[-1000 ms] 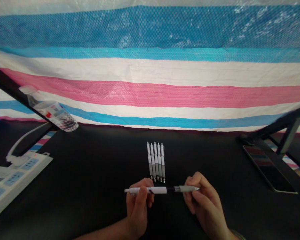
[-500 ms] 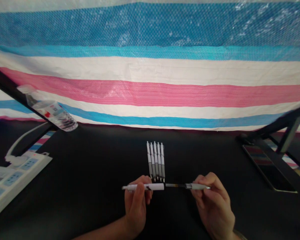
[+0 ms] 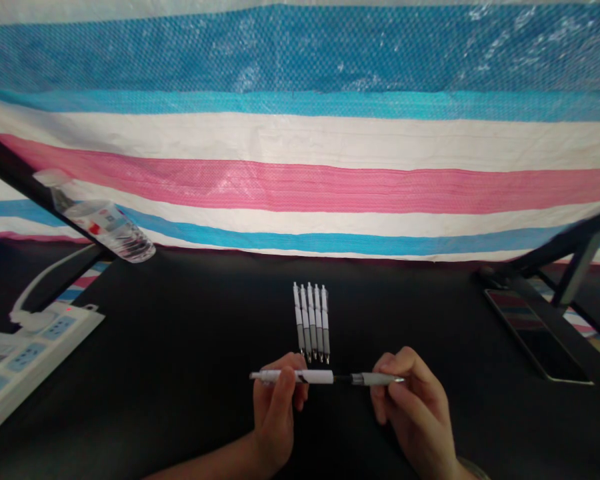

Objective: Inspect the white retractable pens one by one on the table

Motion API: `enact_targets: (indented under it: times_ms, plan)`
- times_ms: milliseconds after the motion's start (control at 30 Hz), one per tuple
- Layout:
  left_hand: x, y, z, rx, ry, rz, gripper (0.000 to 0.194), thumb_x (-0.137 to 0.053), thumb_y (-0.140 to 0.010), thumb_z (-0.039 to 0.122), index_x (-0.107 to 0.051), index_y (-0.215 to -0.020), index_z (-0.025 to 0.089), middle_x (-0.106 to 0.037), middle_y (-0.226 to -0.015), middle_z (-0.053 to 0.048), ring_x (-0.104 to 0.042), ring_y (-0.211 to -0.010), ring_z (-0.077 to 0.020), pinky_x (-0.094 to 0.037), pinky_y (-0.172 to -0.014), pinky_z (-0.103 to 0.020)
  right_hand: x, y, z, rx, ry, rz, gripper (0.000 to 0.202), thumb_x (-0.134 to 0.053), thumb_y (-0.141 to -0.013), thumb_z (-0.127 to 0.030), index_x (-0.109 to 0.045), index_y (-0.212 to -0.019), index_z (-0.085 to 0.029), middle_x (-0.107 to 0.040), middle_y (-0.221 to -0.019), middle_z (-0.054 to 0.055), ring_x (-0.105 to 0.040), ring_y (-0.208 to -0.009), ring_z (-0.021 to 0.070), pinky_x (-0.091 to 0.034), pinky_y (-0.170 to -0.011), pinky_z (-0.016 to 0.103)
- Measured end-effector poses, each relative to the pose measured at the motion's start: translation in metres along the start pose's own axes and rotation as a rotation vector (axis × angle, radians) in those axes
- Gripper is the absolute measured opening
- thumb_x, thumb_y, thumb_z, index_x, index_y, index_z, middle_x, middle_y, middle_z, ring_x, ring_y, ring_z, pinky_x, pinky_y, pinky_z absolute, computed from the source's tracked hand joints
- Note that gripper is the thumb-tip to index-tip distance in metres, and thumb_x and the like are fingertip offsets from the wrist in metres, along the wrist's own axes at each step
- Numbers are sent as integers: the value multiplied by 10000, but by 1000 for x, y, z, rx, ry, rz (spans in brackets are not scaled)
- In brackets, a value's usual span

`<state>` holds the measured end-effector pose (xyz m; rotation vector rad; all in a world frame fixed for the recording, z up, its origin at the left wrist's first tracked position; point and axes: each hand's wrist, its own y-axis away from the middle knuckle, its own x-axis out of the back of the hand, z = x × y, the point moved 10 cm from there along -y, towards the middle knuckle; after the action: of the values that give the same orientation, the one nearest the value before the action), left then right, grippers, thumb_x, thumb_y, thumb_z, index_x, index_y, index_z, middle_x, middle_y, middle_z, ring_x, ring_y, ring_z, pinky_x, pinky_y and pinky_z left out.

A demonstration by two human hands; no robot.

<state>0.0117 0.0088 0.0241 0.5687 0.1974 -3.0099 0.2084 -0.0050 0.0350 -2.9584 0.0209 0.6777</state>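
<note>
My left hand (image 3: 276, 410) pinches the white pen barrel (image 3: 320, 377), which lies level with its clicker end to the left. In my right hand (image 3: 417, 407) is the grey pen grip (image 3: 377, 379), its metal tip pointing right. A dark ink refill (image 3: 343, 379) bridges the short gap between the two parts; its left end is hidden inside the barrel. Just beyond my left hand, several white-and-grey pens (image 3: 312, 323) lie side by side on the black table, tips toward me.
A white power strip (image 3: 75, 333) with a plugged-in cable sits at the left. Behind it a plastic bottle (image 3: 113, 230) leans by a black bar. At the right lies a phone (image 3: 537, 337) beside a black stand (image 3: 575, 267). A striped sheet (image 3: 300, 187) hangs at the back.
My right hand has moved left with the grip, and more of the refill has slid into the barrel. The left hand has shifted slightly right. The gap between the parts is shorter.
</note>
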Motion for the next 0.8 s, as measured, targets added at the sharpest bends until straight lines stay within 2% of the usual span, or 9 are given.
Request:
enact_targets:
  times_ms: [100,233,367,500,567,633,733,800]
  plan:
    - [-2,2,-2,5,0,-18,542,-510,-967,513,-513,-542,177,-412,-478,23,-373,-468,-110,-295,-450,-235,-16,3,0,-6,87,-105,71,-617,-953,-250,-670,-999,-238,-616,-832,20,-661,-584,139,-495,-490,224]
    - [0,2,0,-26,6,-1,531,-536,-962,494,-530,-536,175,-423,-463,23,-388,-465,-111,-319,-460,-236,-18,4,-2,44,196,-99,134,-620,-953,-207,-686,-1061,-252,-671,-890,55,-715,-678,182,-545,-492,233]
    - [2,1,2,-38,5,24,534,-537,-961,484,-531,-524,177,-432,-458,17,-397,-471,-119,-327,-472,-248,-18,3,-3,75,370,-121,184,-620,-954,-201,-693,-1114,-259,-745,-846,55,-698,-632,164,-570,-517,236]
    - [2,0,4,-38,5,30,557,-531,-962,493,-513,-503,179,-427,-452,14,-396,-475,-122,-330,-486,-260,-24,2,-21,218,610,-130,197,-639,-932,-181,-704,-1088,-281,-757,-767,3,-692,-580,138,-558,-538,200]
    - [1,1,5,-44,10,22,558,-530,-965,487,-519,-502,176,-428,-450,13,-397,-473,-120,-325,-483,-259,-27,3,-26,270,707,-144,151,-629,-937,-203,-708,-1046,-272,-746,-728,-7,-696,-590,141,-543,-557,200]
    - [1,2,5,-50,7,15,553,-530,-967,481,-530,-508,173,-431,-445,11,-398,-469,-120,-320,-478,-258,-29,3,-22,253,773,-191,130,-583,-966,-251,-708,-933,-243,-727,-693,-1,-684,-585,143,-517,-564,210]
    - [0,5,5,-53,3,0,538,-530,-968,479,-540,-525,174,-433,-437,13,-402,-460,-121,-325,-474,-257,-24,6,-7,152,813,-268,366,-488,-1014,-315,-653,-701,-218,-639,-582,-4,-612,-525,127,-461,-555,226]
    - [-1,5,5,-54,8,-12,514,-543,-961,473,-547,-541,176,-438,-436,17,-403,-448,-119,-324,-461,-250,-17,9,1,90,780,-262,435,-473,-1023,-358,-637,-646,-217,-594,-548,-4,-579,-522,132,-457,-572,241]
